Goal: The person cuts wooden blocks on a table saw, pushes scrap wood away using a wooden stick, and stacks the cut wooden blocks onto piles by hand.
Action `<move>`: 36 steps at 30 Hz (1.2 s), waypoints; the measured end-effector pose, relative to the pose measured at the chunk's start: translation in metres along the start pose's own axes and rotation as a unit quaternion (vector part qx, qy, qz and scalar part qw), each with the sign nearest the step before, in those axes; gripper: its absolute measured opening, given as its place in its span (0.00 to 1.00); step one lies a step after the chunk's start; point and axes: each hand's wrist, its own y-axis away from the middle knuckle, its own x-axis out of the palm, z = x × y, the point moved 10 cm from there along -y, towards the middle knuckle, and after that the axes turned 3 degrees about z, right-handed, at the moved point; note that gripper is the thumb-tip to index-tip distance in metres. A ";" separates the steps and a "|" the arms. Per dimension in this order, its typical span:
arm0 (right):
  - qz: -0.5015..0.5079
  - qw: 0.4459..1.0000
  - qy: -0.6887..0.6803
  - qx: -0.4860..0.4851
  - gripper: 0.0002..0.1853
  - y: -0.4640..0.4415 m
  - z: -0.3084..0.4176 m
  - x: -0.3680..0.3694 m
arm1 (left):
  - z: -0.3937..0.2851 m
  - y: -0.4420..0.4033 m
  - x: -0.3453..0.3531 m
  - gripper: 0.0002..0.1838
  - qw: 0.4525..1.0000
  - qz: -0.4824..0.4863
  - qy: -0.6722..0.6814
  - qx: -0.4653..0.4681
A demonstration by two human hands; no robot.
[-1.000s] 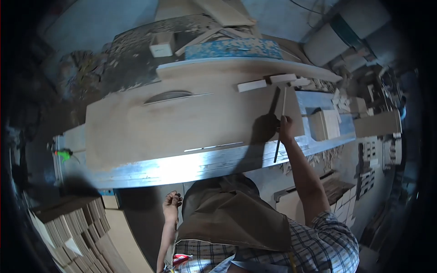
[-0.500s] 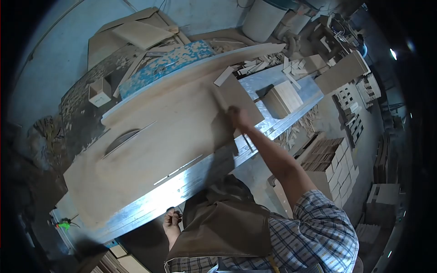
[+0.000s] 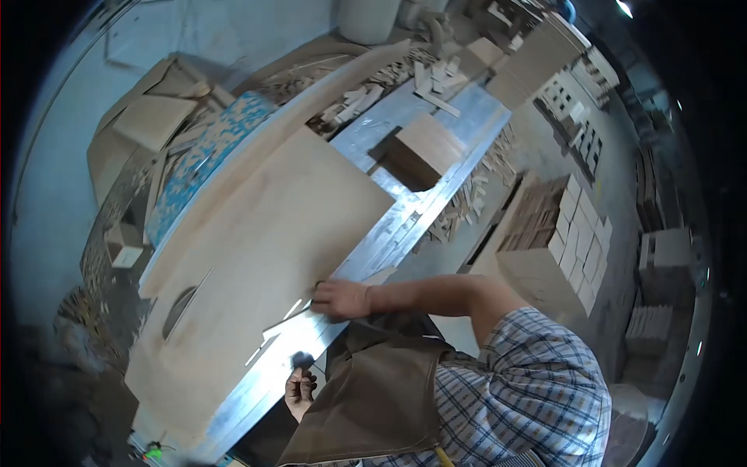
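My right hand (image 3: 342,300) is over the near metal edge of the saw table, slightly blurred, its fingers curled round a narrow pale wooden strip (image 3: 284,323). The strip's far end points toward the slot in the board-covered tabletop (image 3: 264,210). Close to my body, beside the metal rail (image 3: 261,373), my left hand (image 3: 299,391) is closed with curled fingers; what it holds, if anything, I cannot make out. A saw blade (image 3: 185,307) shows in a curved opening further left on the tabletop.
A wooden block (image 3: 428,152) stands on the metal table (image 3: 373,117) at the far end. Offcuts (image 3: 362,97) are heaped along the long fence (image 3: 241,171). Stacked boards (image 3: 545,241) stand on the floor at right. A blue-speckled panel (image 3: 206,152) leans behind the fence.
My right hand has come back from the far part of the tabletop to the near edge, close to my body. The view has turned and shifted. My left hand stays by the rail.
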 end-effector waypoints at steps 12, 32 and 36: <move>-0.314 0.896 0.036 0.312 0.14 0.133 -0.202 -0.240 | -0.102 -0.093 0.233 0.20 0.990 0.095 -0.095 -0.037; -0.119 0.787 -0.112 0.595 0.30 0.285 -0.379 -0.273 | -0.028 -0.223 0.602 0.30 0.923 0.288 -0.149 -0.207; -0.130 0.762 -0.120 0.623 0.31 0.281 -0.358 -0.288 | -0.060 -0.208 0.594 0.31 0.924 0.250 -0.209 -0.199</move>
